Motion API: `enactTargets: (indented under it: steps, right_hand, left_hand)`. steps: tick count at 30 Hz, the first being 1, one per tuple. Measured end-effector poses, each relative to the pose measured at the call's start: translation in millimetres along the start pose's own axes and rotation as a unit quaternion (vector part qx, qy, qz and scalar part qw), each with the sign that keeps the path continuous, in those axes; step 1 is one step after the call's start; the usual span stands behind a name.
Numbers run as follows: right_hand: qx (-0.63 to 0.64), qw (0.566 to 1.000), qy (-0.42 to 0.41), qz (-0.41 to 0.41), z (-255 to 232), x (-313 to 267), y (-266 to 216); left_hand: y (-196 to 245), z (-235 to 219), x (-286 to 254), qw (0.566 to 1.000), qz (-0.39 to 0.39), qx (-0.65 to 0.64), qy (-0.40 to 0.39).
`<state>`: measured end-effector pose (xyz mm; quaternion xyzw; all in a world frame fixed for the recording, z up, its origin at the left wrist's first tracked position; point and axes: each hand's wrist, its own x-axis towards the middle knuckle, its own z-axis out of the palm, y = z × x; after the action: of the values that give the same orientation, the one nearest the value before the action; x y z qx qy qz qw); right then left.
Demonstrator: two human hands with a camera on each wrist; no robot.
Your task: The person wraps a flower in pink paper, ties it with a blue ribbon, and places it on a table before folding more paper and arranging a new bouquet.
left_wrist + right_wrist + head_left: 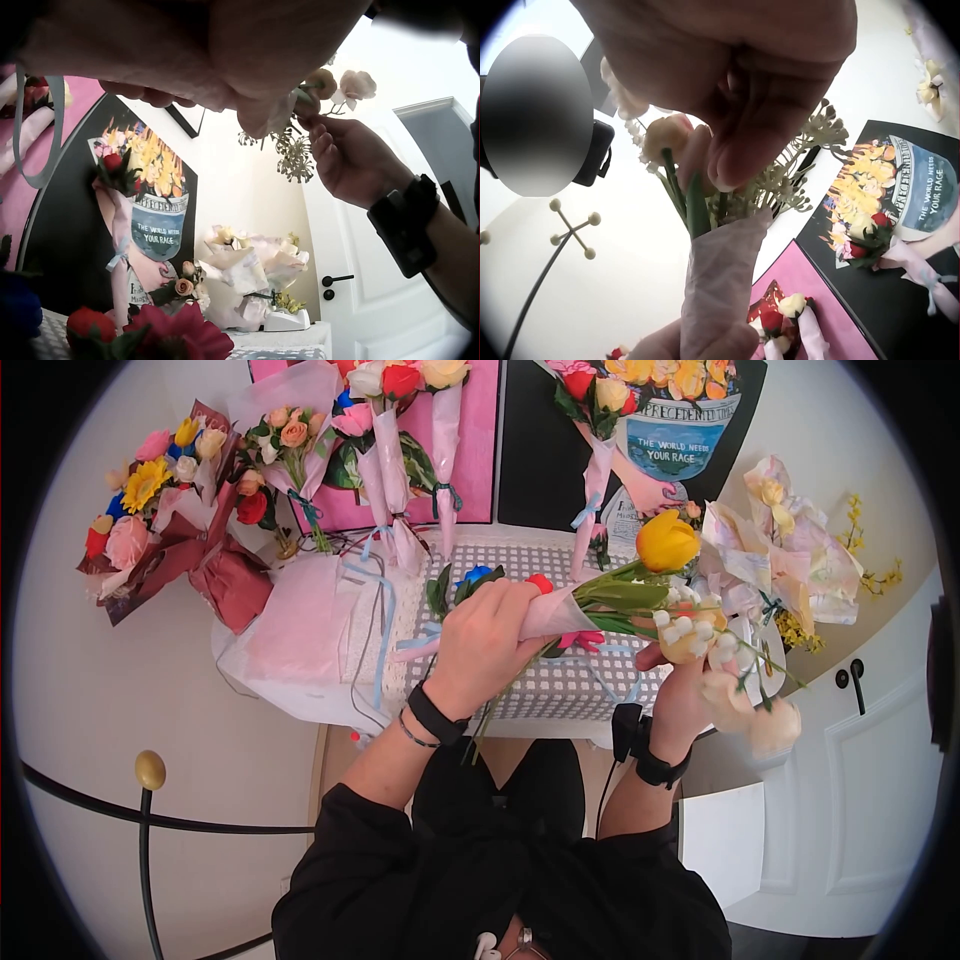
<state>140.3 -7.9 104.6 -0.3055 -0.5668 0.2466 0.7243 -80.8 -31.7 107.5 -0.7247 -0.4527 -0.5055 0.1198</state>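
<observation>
My left hand (482, 638) grips a bouquet by its pink paper wrap (553, 615), held tilted over the table with bare stems hanging below the fist. A yellow tulip (668, 542), small white bell-shaped blossoms (685, 628) and drooping cream flowers (775, 726) fan out from the wrap toward the right. Among these heads is my right hand (683, 705), its thumb and curled fingers pinching a flower. In the right wrist view the thumb lies over green stems, just above the rim of the paper wrap (724, 274); the fingers partly hide what they pinch.
Under the hands is a table with a grey checked cloth (530, 685), loose blue and red flowers and blue ribbons (378, 650). Wrapped bouquets stand at left, including a dark red one (225, 575), and a pale one (785, 555) at right. Painted boards lean behind. Pink paper (300, 610) lies left.
</observation>
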Motion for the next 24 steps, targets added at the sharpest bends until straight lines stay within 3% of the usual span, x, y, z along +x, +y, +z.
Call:
enactTargets:
  steps: [4, 11, 13, 16, 21, 23, 24]
  right_hand:
    - [0.037, 0.998, 0.05, -0.015, 19, 2, -35]
    - [0.023, 0.994, 0.071, -0.084, 17, -6, -39]
    - [-0.004, 0.998, -0.01, -0.058, 15, -7, -37]
    - [0.038, 0.999, -0.035, -0.003, 18, -12, -32]
    - [0.05, 0.996, -0.074, -0.004, 24, -13, -27]
    - [0.097, 0.994, -0.022, -0.04, 33, -7, -30]
    - [0.103, 0.992, -0.044, -0.063, 28, -3, -29]
  left_hand:
    - [-2, 1, 0, 1.0, 0.008, 0.005, 0.011]
    - [-3, 2, -1, 1.0, 0.002, 0.006, 0.015]
    - [-2, 1, 0, 1.0, 0.003, 0.002, 0.016]
    - [0, 2, 0, 1.0, -0.005, -0.003, 0.016]
    - [0, 2, 0, 0.997, -0.063, -0.042, 0.001]
    - [1, -1, 0, 0.996, -0.072, -0.052, -0.014]
    - [2, -4, 1, 0.991, -0.098, -0.077, -0.045]
